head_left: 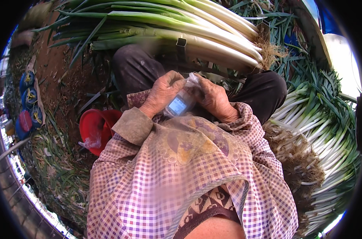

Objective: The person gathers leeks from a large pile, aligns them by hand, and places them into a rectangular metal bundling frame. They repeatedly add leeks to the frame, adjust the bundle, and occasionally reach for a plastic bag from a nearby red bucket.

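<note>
In front of my lap, both hands hold a clear plastic bag [193, 81]. Inside or just behind its film is a mobile phone [177, 105] with a lit bluish screen. My left hand [163, 92] is closed, thumb and fingers pinching the bag at its upper left. My right hand [213, 97] is closed too, its fingers gripping the bag's gathered top from the right. The phone's lower edge lies close to the checked apron [161, 159]; part of its body is hidden by the crinkled film and my fingers.
Beyond my knees, a big bundle of leeks [181, 30] lies across a metal-framed stand [181, 43], roots to the right. A large pile of leeks [328, 139] spreads at right. At left are a red bucket [94, 129], blue rolls [28, 95] and scattered leaf scraps [63, 171].
</note>
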A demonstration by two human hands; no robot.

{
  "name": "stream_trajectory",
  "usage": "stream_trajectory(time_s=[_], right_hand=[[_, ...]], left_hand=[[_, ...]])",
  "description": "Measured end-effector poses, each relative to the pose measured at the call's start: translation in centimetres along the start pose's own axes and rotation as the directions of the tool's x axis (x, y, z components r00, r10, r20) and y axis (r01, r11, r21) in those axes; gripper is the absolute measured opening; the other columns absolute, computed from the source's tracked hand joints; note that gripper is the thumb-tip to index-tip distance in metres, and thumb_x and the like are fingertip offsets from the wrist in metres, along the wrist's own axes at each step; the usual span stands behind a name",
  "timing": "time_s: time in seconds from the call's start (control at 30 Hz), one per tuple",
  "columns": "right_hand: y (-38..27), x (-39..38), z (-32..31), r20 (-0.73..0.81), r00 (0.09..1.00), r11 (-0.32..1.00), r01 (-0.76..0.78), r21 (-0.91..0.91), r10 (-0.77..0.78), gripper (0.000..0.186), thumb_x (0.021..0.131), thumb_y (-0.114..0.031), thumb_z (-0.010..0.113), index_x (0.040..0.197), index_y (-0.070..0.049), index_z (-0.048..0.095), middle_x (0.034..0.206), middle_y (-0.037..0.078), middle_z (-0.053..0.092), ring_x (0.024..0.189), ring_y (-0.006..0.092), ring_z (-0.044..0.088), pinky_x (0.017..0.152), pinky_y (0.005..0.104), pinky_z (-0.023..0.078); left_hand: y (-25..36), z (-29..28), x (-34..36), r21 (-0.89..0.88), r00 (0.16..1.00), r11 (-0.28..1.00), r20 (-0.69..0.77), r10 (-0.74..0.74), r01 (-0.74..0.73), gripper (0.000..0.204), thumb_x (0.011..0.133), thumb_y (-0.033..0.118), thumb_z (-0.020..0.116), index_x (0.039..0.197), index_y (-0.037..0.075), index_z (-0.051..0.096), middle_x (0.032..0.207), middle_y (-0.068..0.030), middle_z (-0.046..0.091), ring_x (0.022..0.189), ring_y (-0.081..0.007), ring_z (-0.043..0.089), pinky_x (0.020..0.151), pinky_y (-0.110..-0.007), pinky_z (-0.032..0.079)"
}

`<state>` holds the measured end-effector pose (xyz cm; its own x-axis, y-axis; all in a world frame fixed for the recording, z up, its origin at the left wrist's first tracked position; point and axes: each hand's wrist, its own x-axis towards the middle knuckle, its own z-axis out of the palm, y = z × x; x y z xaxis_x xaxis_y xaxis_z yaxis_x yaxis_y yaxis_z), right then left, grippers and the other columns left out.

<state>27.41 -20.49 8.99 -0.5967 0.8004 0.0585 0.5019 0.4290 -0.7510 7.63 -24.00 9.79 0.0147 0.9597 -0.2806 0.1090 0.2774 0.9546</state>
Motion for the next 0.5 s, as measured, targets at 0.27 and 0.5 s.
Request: stream_trajectory(time_s=[0.27,0.5], right_hand=[[1.0,-1.2,0.0,-0.088,0.996,0.988,0.040,0.151,-0.027,0.050,0.082,-0.012,0.063,0.130,-0.006,0.048,0.105,0.020,0.064,0.093,0.0364,0.064,0.078,0.0385,0.053],[0.7,-1.2,-0.1,-0.056,0.998,0.980,-0.002,0.198,0.013,0.044,0.083,-0.008,0.063,0.125,-0.004,0.051,0.099,0.022,0.064,0.093,0.0386,0.063,0.078,0.0384,0.053]], left_hand=[[3.4,-1.1,-3.2,0.144,0.965,0.961,0.088,-0.249,0.235,0.026,0.090,0.021,0.064,0.103,-0.001,0.061,0.088,-0.0050,0.063,0.085,-0.0110,0.056,0.078,-0.026,0.048],[2.1,-1.5,-5.1,-0.219,0.974,0.949,0.040,-0.222,0.225,0.021,0.092,0.020,0.062,0.099,0.001,0.062,0.086,0.0013,0.060,0.080,-0.0061,0.053,0.074,-0.021,0.046]])
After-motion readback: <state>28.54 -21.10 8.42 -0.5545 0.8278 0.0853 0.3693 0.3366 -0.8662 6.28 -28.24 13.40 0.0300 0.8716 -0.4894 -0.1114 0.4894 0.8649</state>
